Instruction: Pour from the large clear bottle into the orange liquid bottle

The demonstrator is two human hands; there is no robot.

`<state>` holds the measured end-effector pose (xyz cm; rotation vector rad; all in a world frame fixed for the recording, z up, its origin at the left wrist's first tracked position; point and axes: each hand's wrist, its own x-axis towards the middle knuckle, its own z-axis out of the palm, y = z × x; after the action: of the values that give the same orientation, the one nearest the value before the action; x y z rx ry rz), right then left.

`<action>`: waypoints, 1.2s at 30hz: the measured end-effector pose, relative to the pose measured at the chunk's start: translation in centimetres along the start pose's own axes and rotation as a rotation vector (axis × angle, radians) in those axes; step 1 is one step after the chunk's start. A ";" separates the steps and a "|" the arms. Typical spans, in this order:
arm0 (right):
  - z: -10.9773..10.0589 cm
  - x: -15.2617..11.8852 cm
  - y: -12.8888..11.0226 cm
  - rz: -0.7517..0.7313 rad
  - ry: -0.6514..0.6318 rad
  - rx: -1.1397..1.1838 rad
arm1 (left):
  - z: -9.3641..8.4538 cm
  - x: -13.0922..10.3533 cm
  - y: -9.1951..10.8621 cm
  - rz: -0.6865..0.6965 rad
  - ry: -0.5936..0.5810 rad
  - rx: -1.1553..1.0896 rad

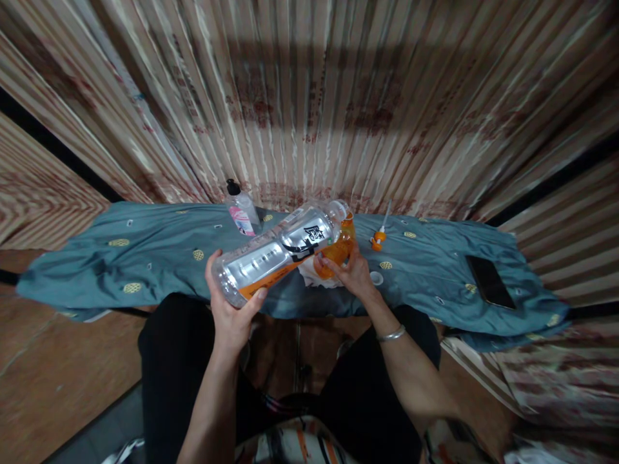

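While the left hand (232, 317) gripped the clear bottle (273, 254), tilted, neck at the orange bottle's (337, 253) top, the right hand (356, 274) clasped the latter; apparently pouring, next needing steady alignment.

Support: a long, narrow surface covered by a teal fabric cloth with yellow pineapple prints (164, 274), wrinkled throughout, its near edge uneven. Left of centre, toward the far edge: one clear plastic bottle with black top and pink label (245, 216), upright. Centre: one crumpled white tissue-like sheet (312, 278), partly hidden. Right of it: one small white round cap (376, 278); farther back, one orange pump head with pale tube (378, 240). Far right: one flat black rectangular phone (490, 282), lying obliquely.
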<state>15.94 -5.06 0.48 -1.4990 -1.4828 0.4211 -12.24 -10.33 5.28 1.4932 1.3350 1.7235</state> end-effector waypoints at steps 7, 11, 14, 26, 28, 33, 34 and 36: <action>-0.1 0.0 -0.1 -0.001 -0.012 -0.010 | -0.1 0.2 0.8 0.025 0.011 0.035; -0.1 0.0 -0.1 -0.004 -0.002 -0.019 | -0.2 0.3 0.8 0.026 0.012 0.036; 0.0 0.0 0.0 -0.007 0.006 -0.024 | -0.2 0.4 0.7 0.023 0.012 0.028; 0.0 -0.1 0.1 0.000 0.002 -0.027 | -0.2 0.5 0.9 -0.012 0.010 0.008; 0.0 -0.1 0.1 -0.002 0.003 -0.028 | -0.2 0.5 0.8 -0.026 0.007 -0.001; -0.1 -0.1 0.1 0.015 0.002 -0.035 | -0.3 0.5 0.7 -0.034 0.008 -0.009; -0.1 0.0 0.1 0.016 0.002 -0.036 | -0.3 0.6 0.7 -0.039 0.007 -0.012; -0.1 0.0 0.2 0.012 0.001 -0.034 | -0.3 0.6 0.7 -0.048 0.003 -0.024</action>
<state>16.12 -5.07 0.38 -1.5357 -1.4874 0.4036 -12.51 -10.22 6.18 1.4343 1.3364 1.7069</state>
